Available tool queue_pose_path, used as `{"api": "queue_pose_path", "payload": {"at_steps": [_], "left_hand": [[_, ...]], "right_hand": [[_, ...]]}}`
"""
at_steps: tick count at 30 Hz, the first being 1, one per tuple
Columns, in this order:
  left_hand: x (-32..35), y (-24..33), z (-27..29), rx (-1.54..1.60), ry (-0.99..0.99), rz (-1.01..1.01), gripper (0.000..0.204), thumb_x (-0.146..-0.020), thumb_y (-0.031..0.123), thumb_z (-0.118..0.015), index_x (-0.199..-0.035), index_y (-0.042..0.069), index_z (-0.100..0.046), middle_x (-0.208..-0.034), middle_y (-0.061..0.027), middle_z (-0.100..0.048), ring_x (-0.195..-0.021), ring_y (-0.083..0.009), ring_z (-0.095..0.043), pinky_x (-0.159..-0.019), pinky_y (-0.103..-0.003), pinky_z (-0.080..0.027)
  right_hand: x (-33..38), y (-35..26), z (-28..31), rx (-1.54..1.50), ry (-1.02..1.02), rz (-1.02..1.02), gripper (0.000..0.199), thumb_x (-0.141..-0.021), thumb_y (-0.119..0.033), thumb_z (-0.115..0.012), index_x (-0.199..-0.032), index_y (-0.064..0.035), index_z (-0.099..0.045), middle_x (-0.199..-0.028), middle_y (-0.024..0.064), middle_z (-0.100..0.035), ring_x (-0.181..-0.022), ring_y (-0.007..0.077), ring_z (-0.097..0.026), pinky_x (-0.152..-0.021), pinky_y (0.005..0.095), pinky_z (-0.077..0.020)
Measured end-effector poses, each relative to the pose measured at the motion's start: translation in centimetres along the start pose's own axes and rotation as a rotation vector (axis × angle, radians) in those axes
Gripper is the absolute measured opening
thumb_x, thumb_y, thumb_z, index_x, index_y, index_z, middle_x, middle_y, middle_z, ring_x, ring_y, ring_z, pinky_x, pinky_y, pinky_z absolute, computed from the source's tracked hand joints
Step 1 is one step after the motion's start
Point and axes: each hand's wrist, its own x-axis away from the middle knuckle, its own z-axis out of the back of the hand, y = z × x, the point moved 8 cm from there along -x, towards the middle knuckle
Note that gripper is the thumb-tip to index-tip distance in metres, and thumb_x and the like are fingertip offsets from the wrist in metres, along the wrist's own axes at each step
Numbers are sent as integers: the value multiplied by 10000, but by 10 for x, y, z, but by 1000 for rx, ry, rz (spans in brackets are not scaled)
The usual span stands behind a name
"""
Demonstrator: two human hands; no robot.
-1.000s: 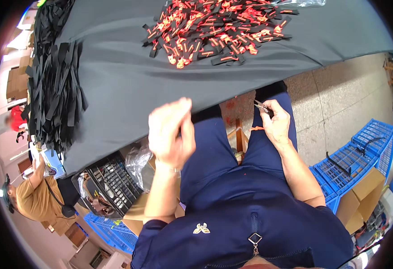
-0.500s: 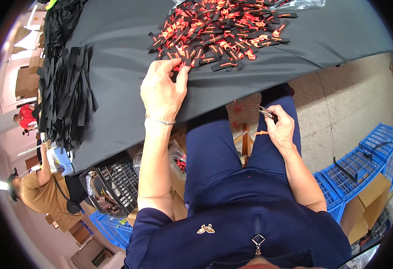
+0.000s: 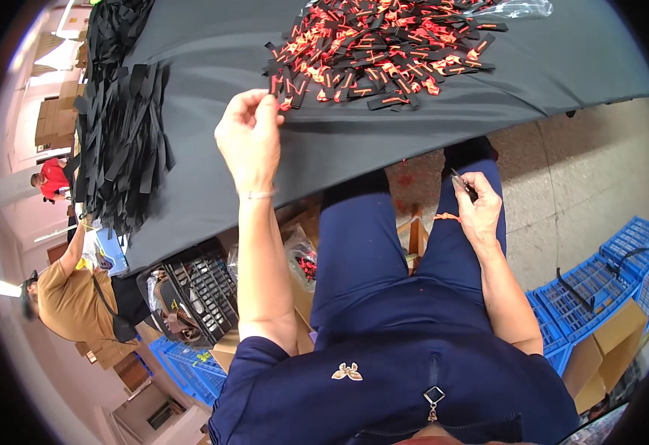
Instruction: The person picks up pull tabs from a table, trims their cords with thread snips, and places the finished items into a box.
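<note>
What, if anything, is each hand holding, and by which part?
The right hand grips small snips by the handle end. Whether the left hand pinches anything at the edge of the red-and-black pile cannot be told.

The piled tabs [image 3: 383,55] are black and orange-red, the strips [image 3: 128,141] black, the bench cover [image 3: 198,185] dark grey, the crates [image 3: 587,276] blue, the trousers [image 3: 358,245] navy.

A pale, speckled floor [image 3: 591,174] spreads beneath a dark-grey, cloth-covered table [image 3: 206,167]; a bright white light [image 3: 5,289] shines at far left.
</note>
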Motion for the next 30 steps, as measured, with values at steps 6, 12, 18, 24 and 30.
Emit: {"api": "queue_pose_path", "payload": {"at_steps": [6,12,18,24,30], "left_hand": [[100,4,-61,674,-418,409,117,-875,53,-574,-957,-30,-583,-821,-128,-662,-587,-97,-574,-552,-207,-465],[172,-13,-95,513,-663,604,193,-870,103,-599,-1004,-36,-599,-811,-108,-656,-602,-103,-588,-575,-215,-488],[182,-20,-104,457,-699,611,179,-869,78,-610,-1000,-44,-618,-790,-88,-661,-614,-91,-591,-592,-211,-493],[181,-27,-102,513,-619,683,142,-859,97,-612,-940,-19,-627,-727,-75,-638,-558,-93,-565,-533,-206,-464],[182,-23,-102,544,-635,688,168,-866,98,-615,-955,-44,-636,-746,-72,-646,-582,-91,-573,-559,-208,-476]], "right_hand": [[12,-21,3,-428,33,-177,60,-836,-45,-655,-847,-13,-605,-740,-17,-598,-666,42,-525,-601,197,-430],[8,-77,-22,-664,-291,-256,127,-840,-106,-661,-892,-3,-609,-760,1,-616,-658,28,-533,-574,185,-434],[11,-68,-19,-562,-352,-280,152,-828,-109,-664,-907,5,-602,-759,4,-622,-688,41,-555,-629,207,-467],[17,-85,28,-106,2,166,277,-752,-148,-738,-973,-46,-605,-794,70,-632,-696,165,-600,-645,260,-490],[32,-112,35,296,110,561,283,-650,-156,-777,-866,-47,-630,-731,44,-604,-576,210,-519,-514,298,-426]]}}
